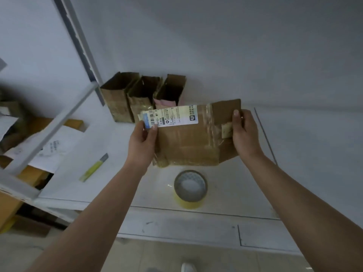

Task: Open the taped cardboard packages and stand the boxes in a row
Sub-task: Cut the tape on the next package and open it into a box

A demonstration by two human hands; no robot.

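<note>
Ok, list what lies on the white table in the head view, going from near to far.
Roll of clear yellowish packing tape → flattened brown cardboard package with a white shipping label, held by the left hand and right hand → three opened brown cardboard boxes standing in a row by the wall.

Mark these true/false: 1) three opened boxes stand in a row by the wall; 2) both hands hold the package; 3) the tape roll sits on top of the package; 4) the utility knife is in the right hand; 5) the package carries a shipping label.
1) True. Three opened boxes stand side by side against the wall.
2) True. The left hand grips the package at its label end, and the right hand holds its flap end.
3) False. The tape roll lies on the table, nearer the camera than the package.
4) False. The utility knife lies on the table, left of the left hand.
5) True. A shipping label runs along its top edge.
</note>
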